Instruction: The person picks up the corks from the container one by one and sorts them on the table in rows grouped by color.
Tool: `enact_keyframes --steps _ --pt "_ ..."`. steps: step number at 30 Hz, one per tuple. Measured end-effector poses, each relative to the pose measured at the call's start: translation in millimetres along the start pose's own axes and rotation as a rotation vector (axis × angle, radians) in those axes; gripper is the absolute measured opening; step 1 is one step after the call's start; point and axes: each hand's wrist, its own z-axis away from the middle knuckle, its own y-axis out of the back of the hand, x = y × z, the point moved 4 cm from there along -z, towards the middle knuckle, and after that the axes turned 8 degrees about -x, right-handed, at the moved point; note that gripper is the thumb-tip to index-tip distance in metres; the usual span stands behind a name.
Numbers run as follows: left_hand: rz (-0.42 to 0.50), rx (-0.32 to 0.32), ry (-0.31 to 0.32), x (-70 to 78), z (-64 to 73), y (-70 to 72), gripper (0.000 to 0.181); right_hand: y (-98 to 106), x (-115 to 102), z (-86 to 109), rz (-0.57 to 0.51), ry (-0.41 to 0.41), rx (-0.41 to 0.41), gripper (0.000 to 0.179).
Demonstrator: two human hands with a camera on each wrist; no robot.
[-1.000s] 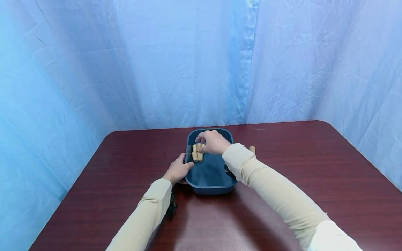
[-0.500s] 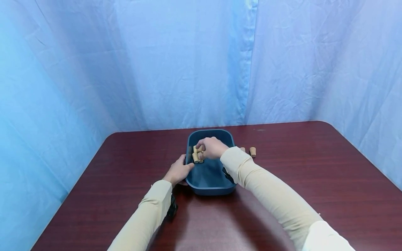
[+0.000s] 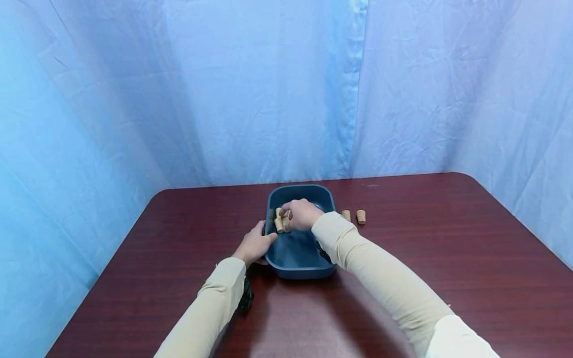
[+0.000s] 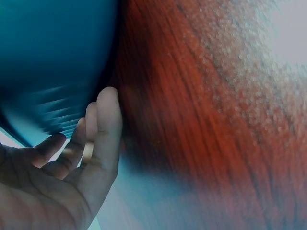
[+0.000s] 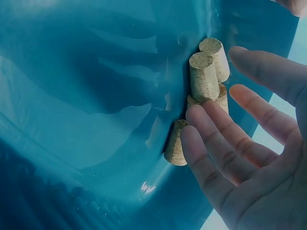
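A dark blue plastic bin [image 3: 301,273] stands on the table, with several tapered corks [image 3: 279,226] gathered along its left inner wall. My left hand [image 3: 254,244] holds the bin's left side, thumb over the rim. In the left wrist view the fingers [image 4: 109,115] lie along the outer wall. My right hand [image 3: 302,215] reaches inside, fingertips right at the corks. Its fingers [image 5: 225,160] look spread and only slightly bent in the right wrist view. There, one cork [image 5: 204,76] leans over others, and a single cork [image 5: 176,143] lies lower beside the fingertips.
Two more corks stand on the table right of the bin: one [image 3: 361,217] in full view, the other [image 3: 346,215] partly behind the right sleeve. The brown wooden table [image 3: 425,223] is bordered by pale blue curtains [image 3: 268,99].
My right hand has moved slightly nearer and down among the corks, and its sleeve has uncovered the two corks on the table. My left hand stays on the bin.
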Motion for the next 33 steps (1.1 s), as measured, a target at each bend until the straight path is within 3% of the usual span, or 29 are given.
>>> enact_keyframes --steps 8,23,33 --pt "-0.001 -0.004 -0.012 0.7 2.3 0.5 0.052 0.0 3.1 -2.2 0.005 -0.006 0.027 0.028" --pt "-0.005 0.006 -0.004 0.0 0.8 -0.1 0.052 -1.1 6.1 -5.1 0.024 -0.059 0.028 0.031" --pt "-0.005 0.005 -0.010 -1.6 -0.6 0.4 0.054 -2.3 4.2 -5.9 0.054 -0.053 0.028 0.022"
